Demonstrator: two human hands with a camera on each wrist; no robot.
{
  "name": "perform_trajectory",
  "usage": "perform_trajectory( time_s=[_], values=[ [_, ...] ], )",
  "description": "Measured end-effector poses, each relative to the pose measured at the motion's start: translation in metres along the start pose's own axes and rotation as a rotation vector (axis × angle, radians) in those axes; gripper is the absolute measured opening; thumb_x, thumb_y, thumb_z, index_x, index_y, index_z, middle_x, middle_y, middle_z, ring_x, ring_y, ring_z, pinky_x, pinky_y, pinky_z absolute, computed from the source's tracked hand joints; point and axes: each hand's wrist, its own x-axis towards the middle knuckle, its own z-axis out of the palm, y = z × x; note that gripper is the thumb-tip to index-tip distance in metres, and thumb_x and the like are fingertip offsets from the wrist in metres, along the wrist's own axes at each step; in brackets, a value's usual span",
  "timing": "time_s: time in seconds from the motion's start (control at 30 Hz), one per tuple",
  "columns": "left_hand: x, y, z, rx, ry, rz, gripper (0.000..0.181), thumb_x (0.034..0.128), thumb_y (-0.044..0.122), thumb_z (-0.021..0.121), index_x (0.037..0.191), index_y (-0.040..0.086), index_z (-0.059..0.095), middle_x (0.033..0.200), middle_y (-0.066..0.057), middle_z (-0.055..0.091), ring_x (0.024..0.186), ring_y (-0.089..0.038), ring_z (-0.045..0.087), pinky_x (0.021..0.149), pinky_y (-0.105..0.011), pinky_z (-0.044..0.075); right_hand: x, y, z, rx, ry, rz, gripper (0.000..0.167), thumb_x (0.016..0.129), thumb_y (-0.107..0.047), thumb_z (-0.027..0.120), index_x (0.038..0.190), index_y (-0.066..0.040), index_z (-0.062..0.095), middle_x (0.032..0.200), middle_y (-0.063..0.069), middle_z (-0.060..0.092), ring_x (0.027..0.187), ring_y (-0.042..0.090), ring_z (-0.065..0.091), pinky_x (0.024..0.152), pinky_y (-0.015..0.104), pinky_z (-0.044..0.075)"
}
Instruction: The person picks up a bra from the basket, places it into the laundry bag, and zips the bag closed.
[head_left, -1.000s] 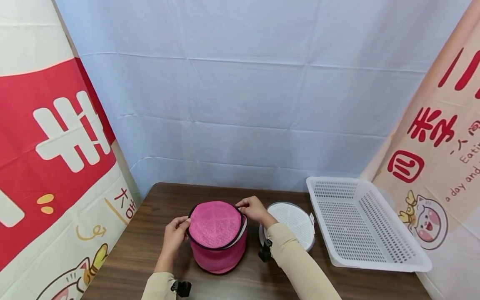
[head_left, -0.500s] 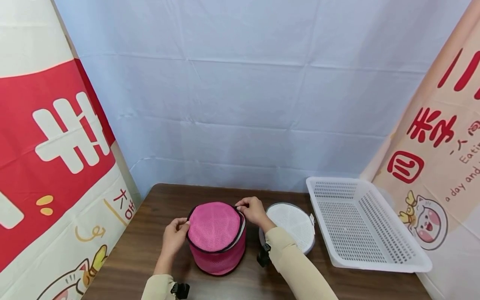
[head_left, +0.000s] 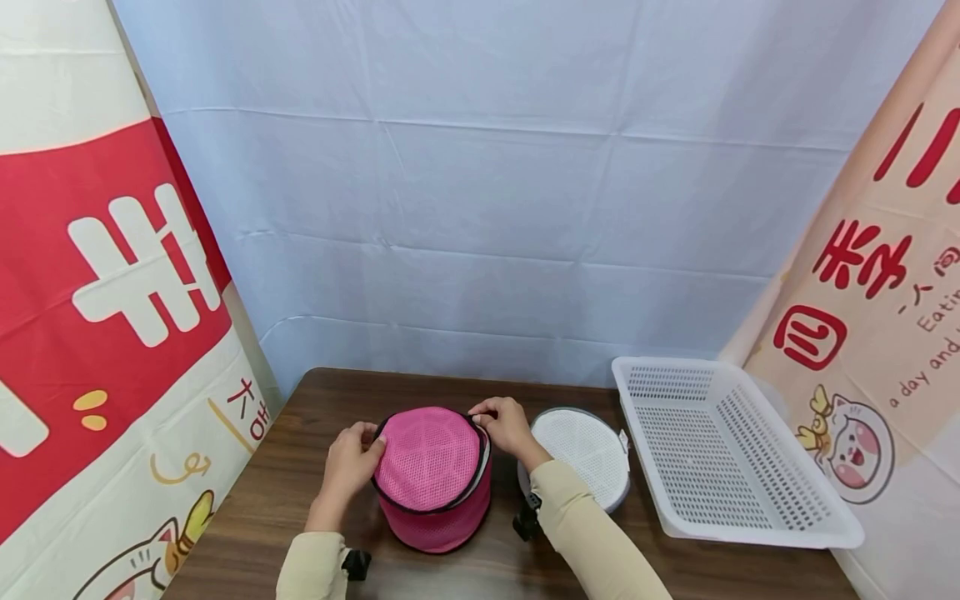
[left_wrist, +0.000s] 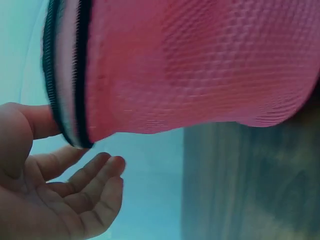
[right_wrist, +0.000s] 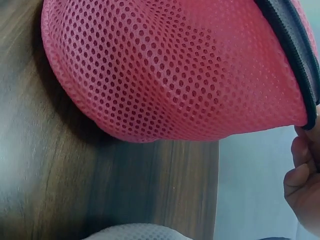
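Observation:
A round pink mesh laundry bag [head_left: 431,467] with black edging stands on the table. Along its top runs a zipper [left_wrist: 80,75], its two black edges parted with a pale strip showing between them. My left hand [head_left: 351,458] pinches the left side of the lid's rim, thumb on top, the other fingers loosely bent below in the left wrist view. At the far right of the rim, my right hand [head_left: 506,427] pinches the zipper edge between thumb and fingers. Its fingertips are partly hidden in the right wrist view. What is inside the bag cannot be seen.
Right of the pink bag lies a flat white round mesh bag [head_left: 581,454] with grey edging, partly under my right forearm. A white plastic basket [head_left: 697,450] stands at the table's right. Cloth hangings [head_left: 465,208] surround the brown wooden table [head_left: 270,508].
My left hand has shifted a little, its thumb now farther over the lid's edge. The pink bag sits very slightly lower in view. My right hand keeps its pinch at the rim.

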Motion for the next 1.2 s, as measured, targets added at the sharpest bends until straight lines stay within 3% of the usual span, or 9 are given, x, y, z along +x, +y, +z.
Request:
perform_trajectory(
  time_s=[0.33, 0.47, 0.7, 0.9, 1.07, 1.2],
  values=[
    [0.024, 0.018, -0.002, 0.088, -0.119, 0.125, 0.027, 0.0872, 0.016, 0.063, 0.106, -0.003, 0.062, 0.099, -0.016, 0.062, 0.095, -0.032, 0.057, 0.08, -0.047, 0.045, 0.0, -0.001, 0.003, -0.027, 0.019, -0.057, 0.01, 0.081, -0.001, 0.068, 0.083, -0.009, 0.074, 0.086, 0.001, 0.067, 0.084, 0.022, 0.062, 0.072, 0.033, 0.048],
    [0.032, 0.023, 0.0, 0.113, -0.171, 0.125, 0.025, 0.0876, 0.015, 0.063, 0.106, -0.003, 0.063, 0.099, -0.016, 0.061, 0.096, -0.032, 0.056, 0.079, -0.046, 0.045, 0.0, -0.003, 0.004, -0.038, 0.001, -0.053, 0.01, 0.082, -0.002, 0.067, 0.085, -0.009, 0.074, 0.087, 0.002, 0.067, 0.085, 0.021, 0.062, 0.073, 0.032, 0.048],
    [0.046, 0.031, 0.005, 0.127, -0.238, 0.123, 0.018, 0.0889, 0.009, 0.056, 0.102, -0.001, 0.063, 0.096, -0.013, 0.062, 0.091, -0.03, 0.058, 0.077, -0.045, 0.046, 0.0, -0.006, 0.003, -0.02, -0.04, -0.011, 0.011, 0.084, -0.001, 0.065, 0.089, -0.008, 0.073, 0.089, 0.004, 0.067, 0.075, 0.014, 0.058, 0.066, 0.028, 0.046],
    [0.057, 0.038, 0.012, 0.144, -0.317, 0.121, 0.019, 0.0868, 0.008, 0.058, 0.103, 0.002, 0.065, 0.1, -0.012, 0.063, 0.093, -0.028, 0.058, 0.078, -0.042, 0.046, 0.001, -0.006, 0.003, -0.021, -0.053, -0.02, 0.012, 0.083, -0.004, 0.065, 0.089, -0.008, 0.073, 0.091, 0.003, 0.067, 0.079, 0.014, 0.056, 0.067, 0.027, 0.045],
    [0.068, 0.038, 0.017, 0.106, -0.343, 0.116, 0.019, 0.0862, 0.008, 0.058, 0.102, 0.003, 0.066, 0.099, -0.011, 0.063, 0.092, -0.027, 0.058, 0.078, -0.042, 0.046, 0.003, -0.006, 0.004, -0.013, -0.032, -0.027, 0.011, 0.082, -0.004, 0.065, 0.089, -0.008, 0.073, 0.091, 0.004, 0.068, 0.079, 0.015, 0.056, 0.067, 0.028, 0.045],
    [0.074, 0.036, 0.021, 0.039, -0.378, 0.066, 0.019, 0.087, 0.01, 0.059, 0.103, 0.004, 0.067, 0.101, -0.01, 0.062, 0.095, -0.027, 0.057, 0.08, -0.041, 0.045, 0.003, -0.006, 0.005, -0.012, -0.028, -0.014, 0.011, 0.082, -0.004, 0.065, 0.088, -0.008, 0.073, 0.09, 0.004, 0.068, 0.078, 0.015, 0.056, 0.066, 0.028, 0.044]
  ],
)
